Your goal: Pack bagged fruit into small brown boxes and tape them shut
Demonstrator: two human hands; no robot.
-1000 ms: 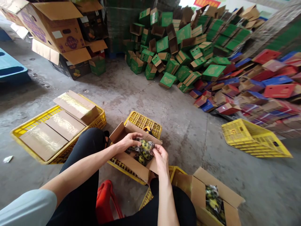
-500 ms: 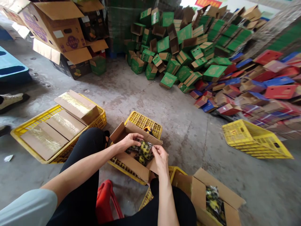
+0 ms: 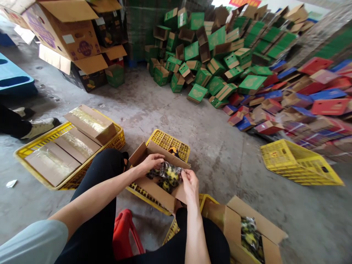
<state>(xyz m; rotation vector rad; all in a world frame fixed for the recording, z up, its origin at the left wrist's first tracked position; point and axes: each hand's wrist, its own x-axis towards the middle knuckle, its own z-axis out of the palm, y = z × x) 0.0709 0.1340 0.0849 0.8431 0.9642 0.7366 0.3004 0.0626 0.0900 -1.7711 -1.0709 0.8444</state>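
A clear plastic bag (image 3: 172, 173) with yellow-green, dark-spotted pieces inside is stretched between my hands; I cannot tell what the pieces are. My right hand (image 3: 191, 185) pinches its right edge between thumb and fingers. At the bag's left end, my left hand (image 3: 151, 163) has its fingers bent over the plastic, its thumb partly hidden. Both hands are above an open cardboard box (image 3: 156, 192), where more such bags lie. The box rests on an upturned yellow crate (image 3: 168, 141) between my knees.
A second open box (image 3: 229, 233) with similar bags stands by my right knee. To the left, a yellow crate (image 3: 68, 179) holds taped cartons (image 3: 74, 145). Another yellow crate (image 3: 299, 163) lies at right, before heaped green boxes (image 3: 196, 93). Someone's shoe (image 3: 41, 128) is at far left.
The bag and my right hand have shifted slightly right, and my left hand slightly left, so the plastic is spread wider. At the far left, another person's feet have moved further into view.
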